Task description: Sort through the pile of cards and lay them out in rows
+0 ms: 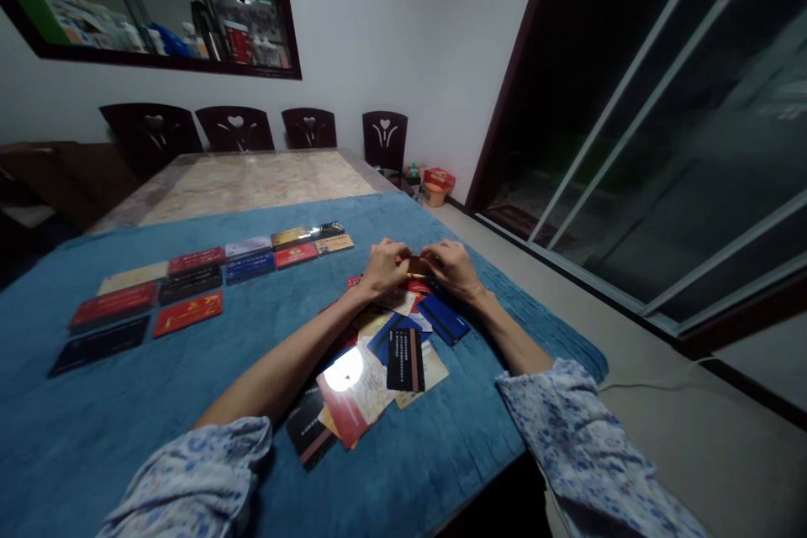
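Both hands meet over the far end of a loose heap of cards. My left hand [386, 267] and my right hand [452, 267] pinch a dark reddish card [417, 266] between them, one at each side. Beneath and nearer lie overlapping cards: a black card with a brown stripe [405, 360], a blue card [444, 319] and a shiny red-and-white card [356, 391]. To the left, other cards are laid side by side in rows, among them a red card [188, 313] and a dark navy card [99, 345].
A blue cloth [265, 311] covers the near part of the table, with the marbled tabletop [271, 176] beyond. Dark chairs [384, 139] stand along the far side. A red box and bucket [436, 185] are on the floor beside the wall.
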Motion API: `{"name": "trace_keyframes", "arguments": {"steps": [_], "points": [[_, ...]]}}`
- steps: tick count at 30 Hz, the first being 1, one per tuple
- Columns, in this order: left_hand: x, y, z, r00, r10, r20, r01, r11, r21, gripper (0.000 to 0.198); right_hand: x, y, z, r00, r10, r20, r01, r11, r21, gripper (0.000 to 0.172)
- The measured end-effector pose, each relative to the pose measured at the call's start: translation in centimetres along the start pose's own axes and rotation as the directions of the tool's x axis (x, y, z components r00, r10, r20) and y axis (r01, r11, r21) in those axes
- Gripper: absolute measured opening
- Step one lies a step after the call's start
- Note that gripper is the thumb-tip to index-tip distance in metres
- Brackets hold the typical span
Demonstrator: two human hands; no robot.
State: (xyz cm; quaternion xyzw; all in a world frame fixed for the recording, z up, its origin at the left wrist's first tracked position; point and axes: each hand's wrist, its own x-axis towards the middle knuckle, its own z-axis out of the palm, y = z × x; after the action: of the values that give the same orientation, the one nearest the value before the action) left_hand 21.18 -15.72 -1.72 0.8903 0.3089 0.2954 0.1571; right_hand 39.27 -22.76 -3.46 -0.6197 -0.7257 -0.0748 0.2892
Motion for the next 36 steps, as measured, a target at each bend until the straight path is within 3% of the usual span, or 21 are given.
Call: {"name": "trace_keyframes", "arguments": {"steps": [12, 24, 36], "points": [[-0.1, -1.6, -0.8, 1.000, -0.019, -0.007, 0.019, 0.999, 0.045, 0.030, -0.5, 0.5, 0.4, 1.000, -0.007, -0.029, 0.007, 1.000, 0.006, 0.027], [-0.8, -1.1, -0.8, 0.987, -0.072, 0.143, 0.038, 0.974, 0.225, 0.040, -0.9, 0.7, 0.5, 0.994, 0.026, 0.108, -0.025, 1.000, -0.015, 0.051], [-0.5, -0.9, -1.5, 0.979, -0.119, 0.163, 0.078, 0.969, 0.234, 0.042, -0.5, 0.5, 0.5, 0.992, 0.017, 0.123, -0.006, 0.996, -0.088, 0.056]]}}
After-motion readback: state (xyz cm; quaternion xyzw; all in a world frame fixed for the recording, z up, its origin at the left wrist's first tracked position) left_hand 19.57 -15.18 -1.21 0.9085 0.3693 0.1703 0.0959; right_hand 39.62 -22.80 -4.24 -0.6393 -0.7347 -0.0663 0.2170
